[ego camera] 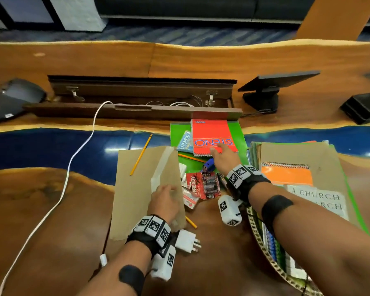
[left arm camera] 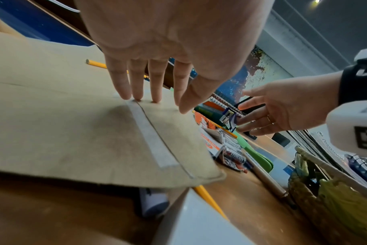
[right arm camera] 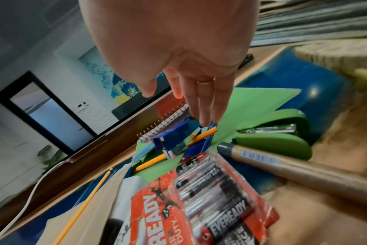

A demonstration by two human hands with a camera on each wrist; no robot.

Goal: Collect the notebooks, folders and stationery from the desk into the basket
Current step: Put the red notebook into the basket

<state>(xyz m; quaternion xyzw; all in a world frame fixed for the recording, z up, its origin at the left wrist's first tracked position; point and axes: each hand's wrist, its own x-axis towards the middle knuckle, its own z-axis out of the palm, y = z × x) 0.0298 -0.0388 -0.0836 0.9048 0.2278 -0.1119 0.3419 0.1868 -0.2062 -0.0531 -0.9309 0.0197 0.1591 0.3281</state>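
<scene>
**Here, both hands over scattered stationery on the counter**

Leftmost, a white cable (ego camera: pixel 73 159) trails across the wood-and-blue-resin counter (ego camera: pixel 51 210). A yellow pencil (ego camera: pixel 140 155) lies on a flat brown cardboard folder (ego camera: pixel 132 189). The left hand (ego camera: pixel 163 202) rests on this folder, fingers (left arm camera: pixel 136 82) straight and released, tips pressing its taped flap. Just beside it lies a red blister pack of batteries (ego camera: pixel 203 184), near a blue stapler (ego camera: pixel 208 164). Beyond these, a red spiral steno notebook (ego camera: pixel 212 136) lies on a green folder (ego camera: pixel 237 135). The right hand (ego camera: pixel 222 158) reaches over the stapler, fingers extended and grasping nothing, tips at the notebook's spiral edge. A green stapler (right arm camera: pixel 279 140) lies beside a brown cardboard tube (right arm camera: pixel 304 172). Rightmost, a woven basket (ego camera: pixel 265 248) holds notebooks, an orange spiral notebook (ego camera: pixel 286 175) uppermost.
</scene>
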